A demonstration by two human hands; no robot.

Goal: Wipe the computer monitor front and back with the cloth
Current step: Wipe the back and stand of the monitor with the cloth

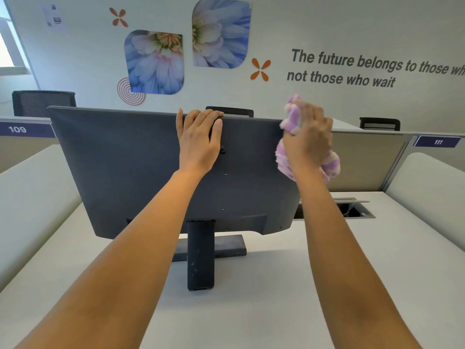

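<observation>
A dark grey computer monitor (120,167) stands on the white desk with its back panel turned to me, on a black stand (201,255) with a flat base. My left hand (198,139) lies over the monitor's top edge near the middle, fingers curled over the rim and gripping it. My right hand (308,139) holds a bunched fluffy purple and white cloth (285,157) and presses it against the upper right corner of the back panel. The screen side faces away and is hidden.
The white desk (302,285) has an open cable hatch (352,210) behind the monitor on the right. Grey partitions with labels 109 (17,129) and 111 (438,142) border the desk. Black office chairs (42,102) stand beyond, in front of a wall with flower pictures.
</observation>
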